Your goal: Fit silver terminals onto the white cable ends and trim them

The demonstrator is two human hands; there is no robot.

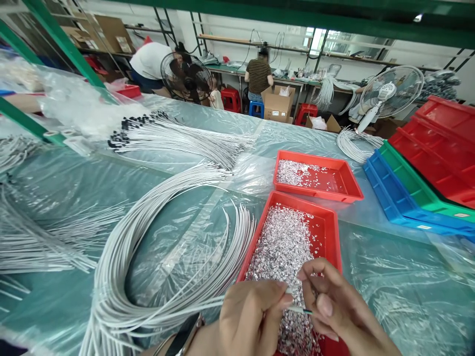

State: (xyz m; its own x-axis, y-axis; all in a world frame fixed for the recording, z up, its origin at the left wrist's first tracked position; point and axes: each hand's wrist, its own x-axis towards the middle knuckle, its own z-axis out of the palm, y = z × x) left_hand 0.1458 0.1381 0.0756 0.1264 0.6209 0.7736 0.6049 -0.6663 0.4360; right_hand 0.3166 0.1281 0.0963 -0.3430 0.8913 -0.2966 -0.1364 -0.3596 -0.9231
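Note:
My left hand [252, 314] is closed in a pinch on white cables [297, 309], whose ends stick out past its fingertips. One end shows a dark tip. Just to the right, my right hand [334, 306] has its fingers curled around close to that tip; whatever they hold is hidden. Both hands are above a red tray [337, 237] filled largely with small shiny metal pieces [284, 232]. From the left hand the cables run back toward a large curved bundle of white cables [115, 242] on the table.
Behind the near tray sits a second red tray [349, 178] with similar pieces. Black-ended cables [178, 136] lie farther back. Stacked blue, green and red bins [426, 163] stand at right. Two fans, stools and two people are across the room. A green post [67, 47] rises at left.

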